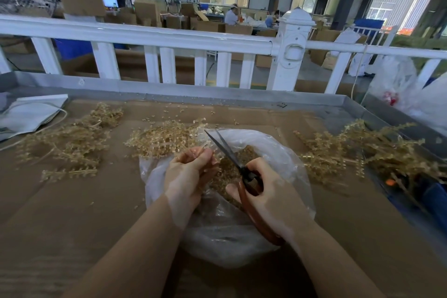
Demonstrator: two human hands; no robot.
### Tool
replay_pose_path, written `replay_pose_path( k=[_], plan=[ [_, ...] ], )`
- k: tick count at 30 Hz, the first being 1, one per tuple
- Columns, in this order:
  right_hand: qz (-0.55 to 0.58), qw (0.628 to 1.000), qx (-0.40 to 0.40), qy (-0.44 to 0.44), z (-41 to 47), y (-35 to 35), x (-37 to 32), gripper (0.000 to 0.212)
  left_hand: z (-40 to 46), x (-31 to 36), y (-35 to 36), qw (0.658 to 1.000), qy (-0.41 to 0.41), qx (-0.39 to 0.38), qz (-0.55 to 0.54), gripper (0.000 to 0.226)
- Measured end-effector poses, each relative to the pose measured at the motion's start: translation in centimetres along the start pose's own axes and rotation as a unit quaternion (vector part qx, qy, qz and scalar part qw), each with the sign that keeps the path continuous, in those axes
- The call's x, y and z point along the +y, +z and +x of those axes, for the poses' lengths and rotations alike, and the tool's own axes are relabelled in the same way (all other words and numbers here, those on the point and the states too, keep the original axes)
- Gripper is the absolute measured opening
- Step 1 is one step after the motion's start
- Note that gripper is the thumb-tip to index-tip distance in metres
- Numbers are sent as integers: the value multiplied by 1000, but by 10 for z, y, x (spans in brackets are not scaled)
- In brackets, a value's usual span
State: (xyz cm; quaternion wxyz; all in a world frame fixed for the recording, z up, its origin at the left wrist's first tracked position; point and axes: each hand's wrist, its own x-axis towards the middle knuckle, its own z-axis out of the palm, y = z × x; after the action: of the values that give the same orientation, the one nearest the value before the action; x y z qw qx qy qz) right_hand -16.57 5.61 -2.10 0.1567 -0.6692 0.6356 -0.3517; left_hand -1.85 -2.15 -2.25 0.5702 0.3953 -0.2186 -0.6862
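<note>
My right hand (268,197) grips a pair of scissors (227,152) by their reddish-brown handles, the dark blades parted and pointing up and left. My left hand (187,176) pinches a thin tan plastic sprig (205,144) just left of the blades. Both hands hover over an open clear plastic bag (273,150) that holds a heap of small tan clippings (242,155).
Piles of tan plastic sprigs lie at the left (70,143), the middle (167,136) and the right (370,152) of the cardboard-covered table (72,213). A white bag (29,113) sits far left. A white railing (169,38) runs behind the table's metal rim.
</note>
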Motion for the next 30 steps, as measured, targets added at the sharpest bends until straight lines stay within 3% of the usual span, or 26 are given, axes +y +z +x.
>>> replay_pose_path(
  k=[9,18,30],
  plan=[
    [-48,998,-41,-5,-3,0,-3,38,1,1,-1,999,5,25,-43,26],
    [-40,997,-72,9,2,0,-7,40,1,-1,1,998,13,12,-53,19],
    [-50,997,-54,-8,5,2,-10,38,2,-1,0,998,-5,-6,-59,17]
  ],
)
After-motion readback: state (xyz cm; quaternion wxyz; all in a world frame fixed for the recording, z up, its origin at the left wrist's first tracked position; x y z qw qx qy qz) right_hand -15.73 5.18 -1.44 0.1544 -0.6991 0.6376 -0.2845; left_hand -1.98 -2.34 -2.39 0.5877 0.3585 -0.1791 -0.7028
